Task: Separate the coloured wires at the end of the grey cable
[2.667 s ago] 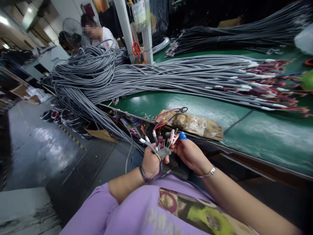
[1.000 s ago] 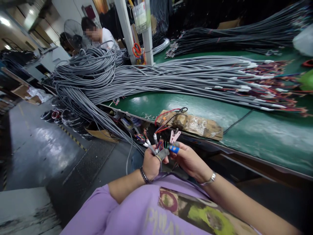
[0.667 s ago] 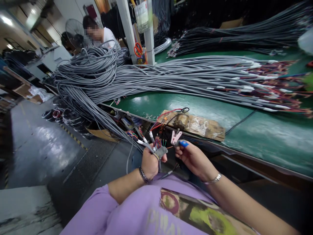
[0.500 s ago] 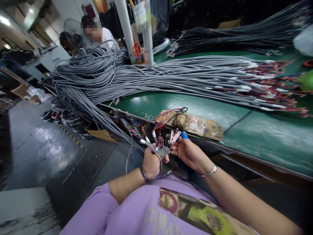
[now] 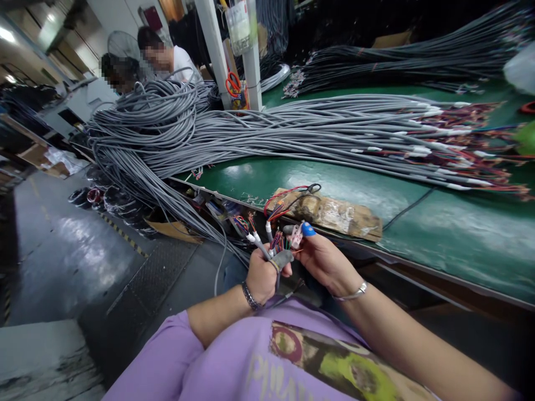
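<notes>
My left hand (image 5: 262, 277) is closed round several grey cables (image 5: 262, 247) just in front of my body. Their white-sleeved ends point up and fan out into coloured wires (image 5: 277, 240). A grey cover sits on the left thumb, which lies across the bundle. Right beside the wires, my right hand (image 5: 326, 260) pinches a small pale pink clip (image 5: 296, 236) between its thumb and fingers. The right thumb wears a blue cover (image 5: 308, 229). Whether the clip touches any wire cannot be made out.
A taped cardboard piece (image 5: 346, 216) with red and black leads lies at the green table's (image 5: 451, 234) near edge. Behind it stretches a long bundle of grey cables (image 5: 301, 131). Black cables (image 5: 376, 64) lie farther back, past a white post (image 5: 252, 78). People are at the far left.
The right thumb has come over the pink clip, which has turned and now shows less of its length. My left hand and its cables have shifted slightly right.
</notes>
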Demonstrator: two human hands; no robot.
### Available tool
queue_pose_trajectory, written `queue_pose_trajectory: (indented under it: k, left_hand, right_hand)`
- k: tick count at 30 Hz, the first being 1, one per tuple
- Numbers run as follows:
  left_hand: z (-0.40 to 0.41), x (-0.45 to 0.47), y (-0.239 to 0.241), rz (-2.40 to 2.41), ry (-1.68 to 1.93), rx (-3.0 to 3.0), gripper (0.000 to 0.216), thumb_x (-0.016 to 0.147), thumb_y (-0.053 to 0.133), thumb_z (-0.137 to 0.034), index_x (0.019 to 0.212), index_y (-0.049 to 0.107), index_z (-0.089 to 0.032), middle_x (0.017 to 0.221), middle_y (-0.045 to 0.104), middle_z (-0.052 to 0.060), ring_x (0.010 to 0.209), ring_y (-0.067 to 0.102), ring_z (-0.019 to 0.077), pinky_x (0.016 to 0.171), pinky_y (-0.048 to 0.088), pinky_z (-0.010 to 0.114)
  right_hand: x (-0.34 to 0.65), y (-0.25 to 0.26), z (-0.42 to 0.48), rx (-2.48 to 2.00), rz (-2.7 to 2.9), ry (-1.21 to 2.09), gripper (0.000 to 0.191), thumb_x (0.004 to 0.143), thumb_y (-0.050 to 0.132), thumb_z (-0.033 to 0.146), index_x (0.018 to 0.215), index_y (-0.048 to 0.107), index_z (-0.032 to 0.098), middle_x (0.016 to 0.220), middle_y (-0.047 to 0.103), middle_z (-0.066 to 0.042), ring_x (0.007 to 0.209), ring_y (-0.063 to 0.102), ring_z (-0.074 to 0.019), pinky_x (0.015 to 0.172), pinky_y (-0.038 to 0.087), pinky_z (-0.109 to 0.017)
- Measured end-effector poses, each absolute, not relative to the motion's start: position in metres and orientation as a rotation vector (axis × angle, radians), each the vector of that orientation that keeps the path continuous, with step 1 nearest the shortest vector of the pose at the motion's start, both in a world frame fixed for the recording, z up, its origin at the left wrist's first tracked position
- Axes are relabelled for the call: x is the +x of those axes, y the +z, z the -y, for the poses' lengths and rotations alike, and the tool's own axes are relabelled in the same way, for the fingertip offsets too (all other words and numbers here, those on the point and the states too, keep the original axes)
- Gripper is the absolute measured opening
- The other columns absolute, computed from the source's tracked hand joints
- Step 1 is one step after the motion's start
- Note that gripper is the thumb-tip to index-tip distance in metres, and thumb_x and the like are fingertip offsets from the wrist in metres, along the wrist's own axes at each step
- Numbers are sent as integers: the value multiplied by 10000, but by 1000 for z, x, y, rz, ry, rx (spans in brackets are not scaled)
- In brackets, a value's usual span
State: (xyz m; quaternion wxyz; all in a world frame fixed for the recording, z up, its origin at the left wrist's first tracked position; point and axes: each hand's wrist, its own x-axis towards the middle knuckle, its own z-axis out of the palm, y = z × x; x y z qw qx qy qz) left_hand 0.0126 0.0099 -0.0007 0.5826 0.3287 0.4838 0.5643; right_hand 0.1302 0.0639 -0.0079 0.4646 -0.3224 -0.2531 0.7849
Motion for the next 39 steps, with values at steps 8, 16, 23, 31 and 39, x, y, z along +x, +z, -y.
queue_pose_trajectory:
  k: [8, 16, 23, 31, 39]
  left_hand:
    - [-8, 12, -1, -1146, 1260, 794, 381, 672, 750, -461, 588, 552, -147, 446, 530, -14, 399, 453, 79, 442, 366, 218]
    - [-5, 9, 0, -1128, 1303, 767, 364, 653, 774, -436, 581, 571, -142, 430, 527, -16, 396, 442, 75, 441, 342, 211]
    - [-9, 4, -10, -1144, 1248, 753, 390, 710, 689, -503, 694, 666, -115, 608, 670, 76, 541, 574, 126, 504, 346, 218]
    - [-6, -2, -10, -1153, 1149, 773, 355, 724, 666, -469, 787, 681, -120, 747, 713, 90, 537, 568, 98, 463, 278, 194]
    - [13, -10, -9, -892, 802, 1048, 419, 609, 796, -510, 781, 707, -138, 681, 684, 57, 595, 595, 141, 582, 468, 247]
  right_hand:
    - [130, -14, -64, -773, 628, 1923, 394, 725, 728, 570, 783, 702, 181, 704, 657, -24, 620, 556, -146, 572, 457, -269]
    - [135, -11, -59, -793, 509, 1983, 420, 771, 639, 635, 807, 686, 219, 725, 668, -16, 640, 592, -140, 588, 505, -250]
    - [154, -25, -56, -923, 574, 1911, 429, 685, 722, 628, 691, 673, 202, 742, 684, -42, 626, 598, -131, 598, 530, -234]
    - [182, 4, -44, -1204, 1347, 1466, 441, 654, 726, 651, 719, 723, 215, 674, 664, -29, 629, 551, -162, 582, 468, -271]
    - [177, 47, -18, -950, 1674, 1547, 338, 777, 677, 532, 943, 749, 246, 767, 724, -54, 576, 610, -184, 545, 516, -301]
